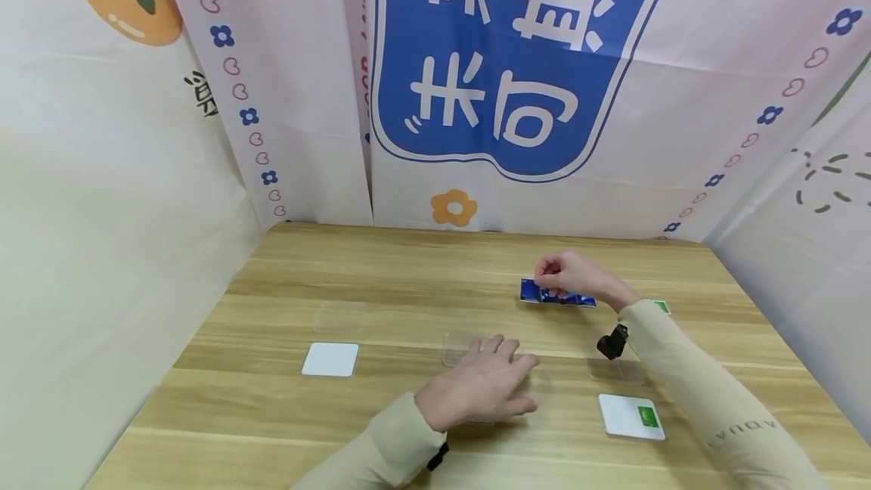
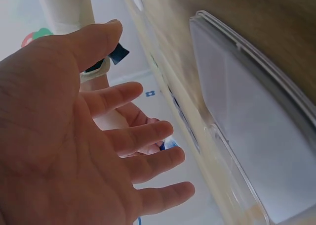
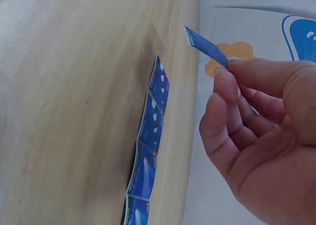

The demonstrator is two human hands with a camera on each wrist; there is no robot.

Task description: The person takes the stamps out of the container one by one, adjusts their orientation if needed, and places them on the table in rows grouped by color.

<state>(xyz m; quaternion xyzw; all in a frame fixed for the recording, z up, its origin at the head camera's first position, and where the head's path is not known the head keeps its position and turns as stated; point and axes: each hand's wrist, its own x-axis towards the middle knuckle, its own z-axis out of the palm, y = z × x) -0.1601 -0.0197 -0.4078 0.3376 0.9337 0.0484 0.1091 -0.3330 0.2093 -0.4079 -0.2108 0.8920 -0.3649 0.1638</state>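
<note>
My right hand (image 1: 574, 276) pinches a small blue printed card (image 3: 207, 47) between thumb and index finger, raised off the table. Below it lies a strip of blue printed cards (image 3: 149, 141) joined edge to edge; in the head view the hand partly covers this strip (image 1: 529, 290). My left hand (image 1: 479, 384) hovers palm down with spread fingers over a white square piece (image 2: 247, 106) with clear edges, which it mostly hides in the head view. A clear square sheet (image 1: 454, 350) shows just beyond the left fingers.
A white square (image 1: 330, 359) lies to the left, a clear sheet (image 1: 340, 317) behind it. At right sits another white square (image 1: 622, 416) with a green card (image 1: 648, 417) on it. Another green piece (image 1: 661, 307) is half hidden by the right sleeve. Printed curtains enclose the table (image 1: 381, 263).
</note>
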